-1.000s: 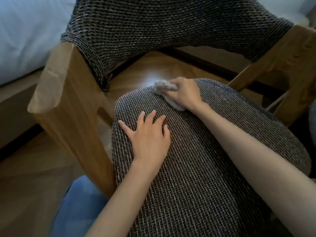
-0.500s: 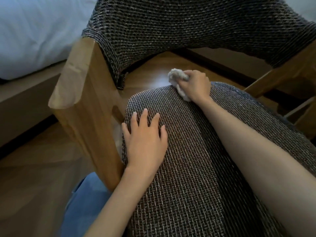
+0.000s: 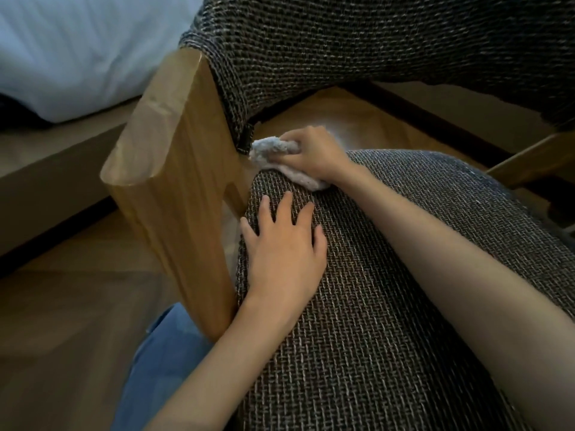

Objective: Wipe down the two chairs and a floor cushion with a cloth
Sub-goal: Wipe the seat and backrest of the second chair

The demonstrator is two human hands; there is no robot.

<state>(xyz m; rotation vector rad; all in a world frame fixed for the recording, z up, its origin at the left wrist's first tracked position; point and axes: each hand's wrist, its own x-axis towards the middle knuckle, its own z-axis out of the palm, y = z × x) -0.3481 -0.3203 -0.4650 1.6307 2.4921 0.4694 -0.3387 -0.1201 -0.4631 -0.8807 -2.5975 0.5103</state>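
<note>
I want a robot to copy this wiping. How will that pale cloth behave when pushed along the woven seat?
Probably floppy: the cloth is bunched and folded under the right hand, holding no shape of its own. Likely light: one hand's grip gathers all of it. Its fuzzy surface may drag on the coarse weave of the seat cushion rather than slide.

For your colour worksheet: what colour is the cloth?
Pale grey-white cloth, seen best in the head view.

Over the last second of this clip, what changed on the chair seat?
The right hand, gripping the cloth, slid left along the rear edge of the seat cushion, to its corner by the wooden armrest. The left hand stayed flat on the cushion; nothing was let go.
</note>
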